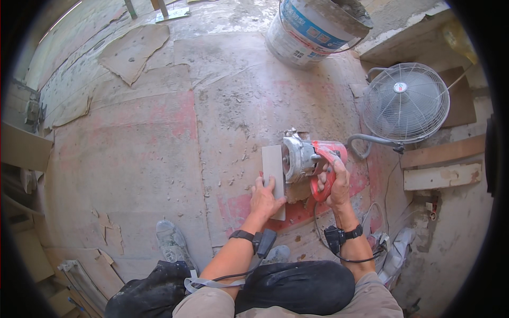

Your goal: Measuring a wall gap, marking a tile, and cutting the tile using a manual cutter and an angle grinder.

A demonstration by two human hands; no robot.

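A narrow pale tile strip [273, 164] lies lengthwise away from me on the dusty floor covering. My left hand [263, 199] grips its near part, with the fingers at the left edge and the thumb across toward the right edge. Against the strip's right side stands a red and silver handheld circular saw [302, 159]. My right hand [338, 183] is closed round the saw's red rear handle. The saw's guard and base hide where its blade meets the strip. Whether the blade is turning cannot be made out.
A round floor fan [407, 103] stands at the right, its bent tube leg close to the saw. A mortar-stained bucket [313, 37] is at the far side. Cables [318, 225] run near my right forearm. Torn cardboard [135, 50] and crumbs litter the floor; boards [442, 176] lie right.
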